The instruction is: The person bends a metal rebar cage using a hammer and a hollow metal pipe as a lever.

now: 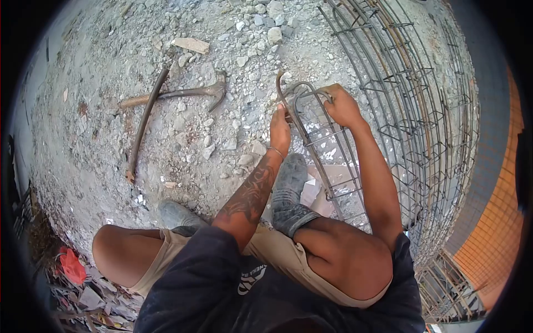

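Observation:
A narrow rebar cage point(310, 149) with hooked, bent ends and cross ties lies between my arms and runs down toward my right leg. My left hand point(281, 132) is closed against its left bar, just under an upturned hook; the fingers are partly hidden behind the bar. On the other side, my right hand point(342, 106) is wrapped round the cage's curved end. To the left, a hammer with a curved pointed head point(214, 90) rests on the rubble. Across its handle lies a dark, slightly bent metal bar point(145, 125).
Long tied rebar cages point(411, 105) stretch along the right side, close to my right arm. Broken concrete point(274, 35) and a wood scrap point(191, 45) lie ahead. A red plastic piece point(72, 266) sits among debris at lower left. Orange mesh point(499, 222) stands far right.

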Demonstrator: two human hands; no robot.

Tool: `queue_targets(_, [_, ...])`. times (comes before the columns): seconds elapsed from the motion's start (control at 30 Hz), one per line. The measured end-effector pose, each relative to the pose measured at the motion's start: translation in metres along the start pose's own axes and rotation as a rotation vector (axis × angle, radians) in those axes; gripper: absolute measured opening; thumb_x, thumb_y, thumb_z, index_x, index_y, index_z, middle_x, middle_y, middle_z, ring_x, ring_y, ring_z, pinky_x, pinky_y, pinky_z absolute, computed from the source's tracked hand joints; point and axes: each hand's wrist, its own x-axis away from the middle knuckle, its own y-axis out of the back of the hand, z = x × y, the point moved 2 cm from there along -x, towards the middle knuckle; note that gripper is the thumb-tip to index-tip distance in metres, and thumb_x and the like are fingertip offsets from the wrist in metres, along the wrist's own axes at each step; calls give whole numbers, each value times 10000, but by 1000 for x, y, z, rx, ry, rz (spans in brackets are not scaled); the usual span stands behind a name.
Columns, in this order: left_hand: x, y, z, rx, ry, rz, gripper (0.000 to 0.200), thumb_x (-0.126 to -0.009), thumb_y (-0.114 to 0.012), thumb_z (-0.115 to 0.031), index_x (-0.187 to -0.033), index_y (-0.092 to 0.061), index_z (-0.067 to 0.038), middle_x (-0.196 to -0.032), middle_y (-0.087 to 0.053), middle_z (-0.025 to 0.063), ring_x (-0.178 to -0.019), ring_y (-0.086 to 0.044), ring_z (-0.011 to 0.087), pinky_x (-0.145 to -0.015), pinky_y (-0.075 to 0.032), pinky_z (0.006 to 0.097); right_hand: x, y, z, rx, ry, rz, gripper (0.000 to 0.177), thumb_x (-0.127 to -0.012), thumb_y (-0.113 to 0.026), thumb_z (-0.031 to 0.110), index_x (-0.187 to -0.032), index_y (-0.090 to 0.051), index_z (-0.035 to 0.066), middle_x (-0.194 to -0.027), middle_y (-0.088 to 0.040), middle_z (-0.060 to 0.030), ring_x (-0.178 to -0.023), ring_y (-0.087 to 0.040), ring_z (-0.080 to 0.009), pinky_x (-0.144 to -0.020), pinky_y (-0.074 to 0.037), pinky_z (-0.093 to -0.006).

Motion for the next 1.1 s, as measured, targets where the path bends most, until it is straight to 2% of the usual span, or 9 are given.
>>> queue_targets(0.03, [0, -1, 4, 284, 55, -112, 425, -905, -395, -384, -903, -530, 19, -788, -561, 66, -663, -495, 149, -617, -397, 267, 8, 9, 24, 50, -78, -121, 325, -729, -547, 155, -1045, -567, 82, -1010, -560, -127, -896, -556, -297, -745, -453, -368])
queue_targets(0.23, [-4, -5, -9, 101, 18, -24, 450, -861, -412, -500, -827, -488, -57, -759, -490, 47, -737, -479, 134, -655, -367, 236, 28, -8, 52, 188, -6, -400, 210, -787, -578, 228, -964, -587, 117, -803, -604, -76, -657, -590, -273, -564, -464, -363])
queue_targets(0.3, [-15, 1, 2, 355, 71, 21, 556, -801, -435, -585, -931, -456, -45, -814, -520, 74, -766, -508, 184, -678, -388, 323, 30, -6, 51, 142, 24, -410, 209, -792, -575, 235, -961, -595, 112, -774, -604, -98, -638, -587, -279, -556, -459, -365])
queue_targets(0.47, [13, 19, -15, 630, 204, 170, 635, -771, -366, -678, -926, -453, -68, -718, -473, 43, -619, -464, 174, -592, -365, 295, 45, 13, 74, 31, 0, -304, 248, -813, -577, 214, -996, -607, 50, -637, -583, -144, -559, -582, -273, -539, -446, -332])
queue_targets(0.53, [28, 28, -21, 887, 226, 448, 560, -826, -362, -604, -977, -465, -75, -656, -446, 7, -572, -424, 112, -561, -344, 252, 50, 19, 79, -65, 11, -223, 272, -818, -578, 223, -1008, -596, 29, -549, -533, -142, -459, -509, -196, -501, -417, -300])
queue_targets(0.6, [47, 28, -24, 705, 189, 410, 419, -883, -389, -470, -1003, -487, -80, -596, -389, -38, -506, -362, 63, -484, -316, 224, 47, 13, 71, -128, -40, -208, 290, -823, -575, 227, -1016, -589, 12, -569, -524, -130, -485, -440, -135, -503, -397, -274])
queue_targets(0.7, [66, 44, -35, 417, 22, -22, 212, -912, -417, -241, -808, -509, -81, -550, -329, -58, -421, -293, 47, -357, -246, 218, 39, -12, 74, -307, 95, -129, 309, -812, -585, 246, -1018, -589, 15, -656, -568, -128, -574, -495, -163, -567, -412, -269])
queue_targets(0.93, [47, 80, -13, 461, 61, 37, 258, -901, -445, -275, -885, -543, -37, -527, -313, -46, -405, -289, 57, -370, -296, 226, 17, -52, 62, -117, 101, -78, 361, -790, -567, 370, -998, -615, 79, -998, -595, -124, -906, -563, -296, -772, -441, -347])
queue_targets(1.1, [44, 100, -30, 50, -6, -73, 448, -914, -355, -388, -944, -556, 11, -693, -571, 70, -625, -575, 167, -601, -473, 295, 20, -56, 73, -113, 87, -223, 363, -798, -557, 375, -1004, -607, 81, -1000, -597, -125, -910, -561, -306, -776, -436, -361])
